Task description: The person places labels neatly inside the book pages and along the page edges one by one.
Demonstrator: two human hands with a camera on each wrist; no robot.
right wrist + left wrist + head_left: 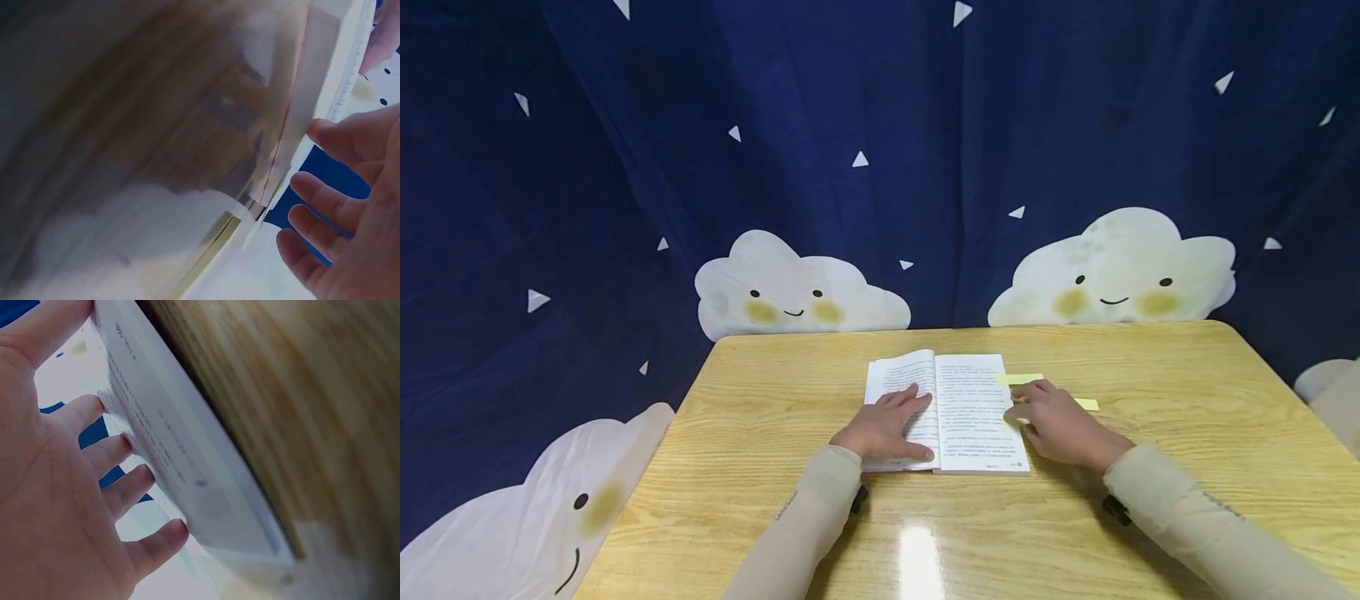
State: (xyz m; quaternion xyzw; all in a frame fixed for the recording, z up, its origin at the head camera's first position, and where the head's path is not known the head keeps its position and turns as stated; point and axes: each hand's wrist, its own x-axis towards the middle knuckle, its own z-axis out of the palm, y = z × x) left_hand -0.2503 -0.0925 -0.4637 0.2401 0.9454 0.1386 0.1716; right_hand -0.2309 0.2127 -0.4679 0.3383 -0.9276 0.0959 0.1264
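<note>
An open book with printed pages lies on the table. My left hand rests on its left page with fingers spread; the left wrist view shows the same hand with its fingertips against the page. At the book's right edge is my right hand, one fingertip touching the page margin over a small bit of yellow. In the right wrist view its fingers are apart, beside the book's edge. A yellow sticky strip juts out from the right page, above the hand.
Another yellow piece, probably a sticky-note pad, lies on the wooden table just beyond the right hand, partly hidden by it. Behind the table hangs a dark blue curtain with smiling clouds and white triangles.
</note>
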